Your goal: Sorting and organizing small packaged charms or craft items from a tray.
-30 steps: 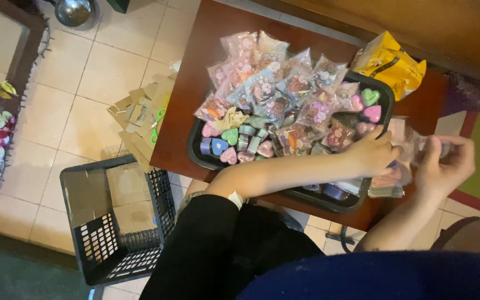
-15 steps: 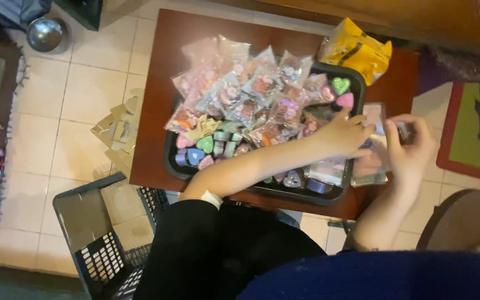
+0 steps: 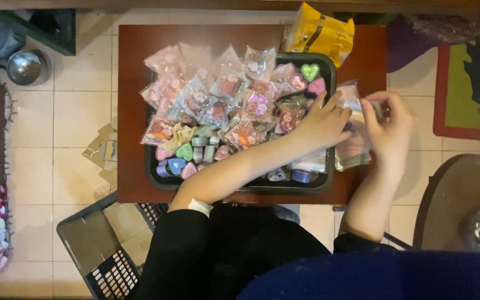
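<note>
Two hands met at the right edge of the black tray [image 3: 154, 180] on the red-brown worktop [image 3: 131, 66]: the left hand [image 3: 323, 123] lay over the tray's right rim with its fingers [image 3: 334, 103] spread, tips touching a clear cellophane packet [image 3: 356, 94], while the right hand [image 3: 393, 128] pinched the same packet's far end between thumb and fingers. The packet sat between the two hands, just off the tray's right side above a small stack of clear packets [image 3: 354, 153], its long axis seeming to run away from the person, though blur hid its exact outline.
</note>
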